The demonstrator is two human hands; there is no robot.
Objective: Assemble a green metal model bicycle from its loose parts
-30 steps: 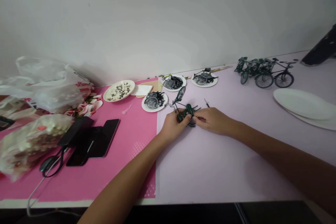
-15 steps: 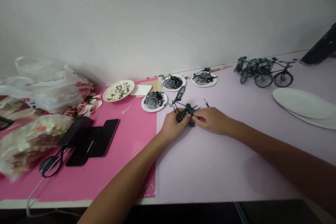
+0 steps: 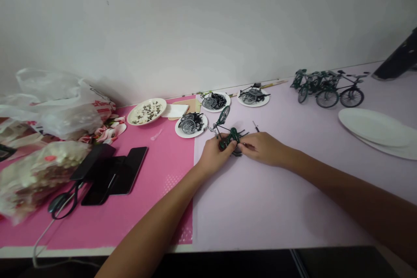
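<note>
Above the bench [image 3: 254,208], near the plate of black parts [image 3: 192,124], the left hand [image 3: 213,155] grips a green model bicycle [image 3: 234,134] while the right hand [image 3: 263,148] pinches its side.

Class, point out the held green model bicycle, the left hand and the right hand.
Green model bicycle [image 3: 233,134], head view: its green body.
Left hand [image 3: 214,154], head view: its thumb side.
Right hand [image 3: 262,149], head view: back of the hand.
</note>
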